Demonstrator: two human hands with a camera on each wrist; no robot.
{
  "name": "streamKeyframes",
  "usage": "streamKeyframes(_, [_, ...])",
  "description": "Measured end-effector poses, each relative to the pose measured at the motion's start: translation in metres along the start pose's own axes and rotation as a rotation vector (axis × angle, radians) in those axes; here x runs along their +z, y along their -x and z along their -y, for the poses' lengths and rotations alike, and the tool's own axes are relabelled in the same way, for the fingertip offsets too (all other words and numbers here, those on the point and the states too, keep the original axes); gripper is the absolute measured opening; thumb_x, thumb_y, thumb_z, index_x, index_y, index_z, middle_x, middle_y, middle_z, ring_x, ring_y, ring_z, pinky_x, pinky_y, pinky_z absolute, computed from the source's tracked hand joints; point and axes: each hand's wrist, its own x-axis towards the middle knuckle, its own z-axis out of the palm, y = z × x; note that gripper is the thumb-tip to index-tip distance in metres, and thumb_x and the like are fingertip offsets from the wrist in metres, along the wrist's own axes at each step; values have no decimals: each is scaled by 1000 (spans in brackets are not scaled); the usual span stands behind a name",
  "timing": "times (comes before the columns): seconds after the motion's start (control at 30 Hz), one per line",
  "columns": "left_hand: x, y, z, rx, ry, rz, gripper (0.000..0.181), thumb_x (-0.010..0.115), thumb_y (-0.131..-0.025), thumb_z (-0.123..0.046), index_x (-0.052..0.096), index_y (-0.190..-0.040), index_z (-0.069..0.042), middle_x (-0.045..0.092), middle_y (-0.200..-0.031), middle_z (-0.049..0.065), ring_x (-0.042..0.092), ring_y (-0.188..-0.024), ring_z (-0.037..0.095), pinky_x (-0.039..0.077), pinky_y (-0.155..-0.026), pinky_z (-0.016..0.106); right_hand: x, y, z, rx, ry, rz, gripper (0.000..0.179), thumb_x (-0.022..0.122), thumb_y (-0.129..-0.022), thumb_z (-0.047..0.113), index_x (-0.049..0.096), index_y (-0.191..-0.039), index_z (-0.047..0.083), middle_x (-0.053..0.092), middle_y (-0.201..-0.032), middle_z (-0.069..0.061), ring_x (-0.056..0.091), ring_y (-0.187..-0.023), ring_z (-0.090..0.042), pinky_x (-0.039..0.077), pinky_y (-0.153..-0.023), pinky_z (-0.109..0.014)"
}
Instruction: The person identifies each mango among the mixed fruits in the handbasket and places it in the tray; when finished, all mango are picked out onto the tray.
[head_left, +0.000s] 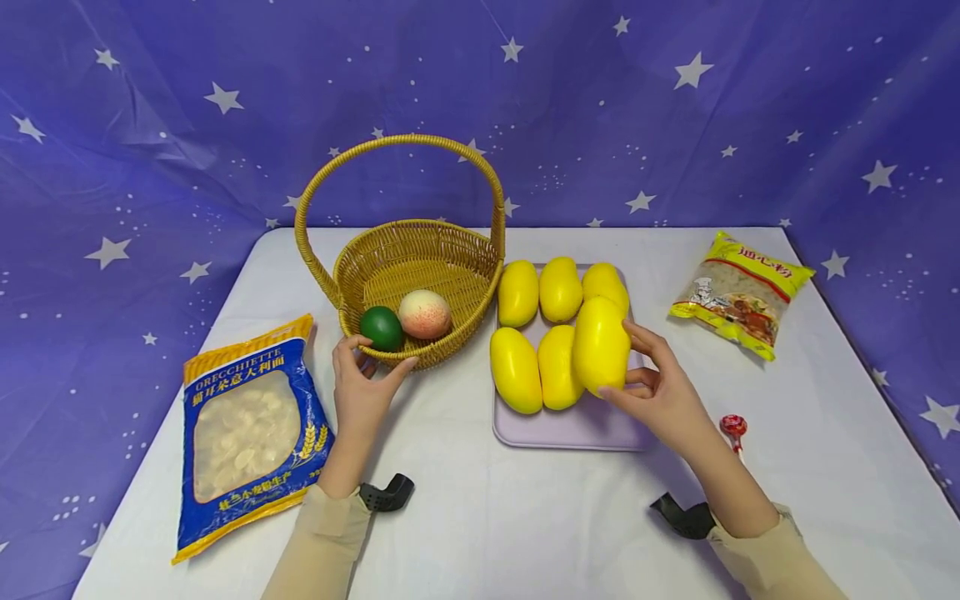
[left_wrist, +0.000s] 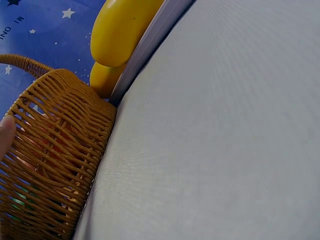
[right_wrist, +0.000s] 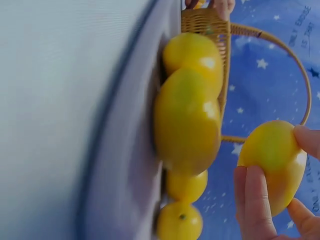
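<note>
My right hand (head_left: 660, 392) grips a yellow mango (head_left: 602, 346) between thumb and fingers, raised over the lilac tray (head_left: 570, 437). In the right wrist view the held mango (right_wrist: 274, 155) is apart from the others. Several more mangoes (head_left: 517, 371) lie on the tray in two rows. My left hand (head_left: 363, 396) holds the front rim of the wicker basket (head_left: 465, 329), its thumb against the outside. Inside the basket, near that rim, are a dark green rounded fruit (head_left: 382, 328) and a pale peach (head_left: 425, 314) with reddish speckles.
A blue bag of orecchiette pasta (head_left: 247, 442) lies at the left. At the back right is a yellow bag of pasta (head_left: 738, 296). A red-wrapped lollipop (head_left: 733, 426) lies beside my right forearm. The basket's tall handle (head_left: 401, 140) arches above it.
</note>
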Motion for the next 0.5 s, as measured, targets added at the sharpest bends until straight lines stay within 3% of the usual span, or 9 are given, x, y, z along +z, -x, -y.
streamKeyframes(0.33, [0,-1,0,4,8,2,71,87,-71,-36,41,-120,-11,36,-136,9,51,-112,31,44,-95,44,-10,18,-26,92,-21,-54,89,76,-82,3,24,-152,20,29,-141,-21,63,-82,-10,51,-69,-20])
streamKeyframes(0.5, [1,0,0,-9,21,5,71,86,-71,-38,42,-119,-12,35,-138,8,51,-114,33,43,-96,44,-15,18,-35,141,41,-45,89,78,-82,8,24,-152,21,31,-142,-23,62,-79,-12,50,-68,-20])
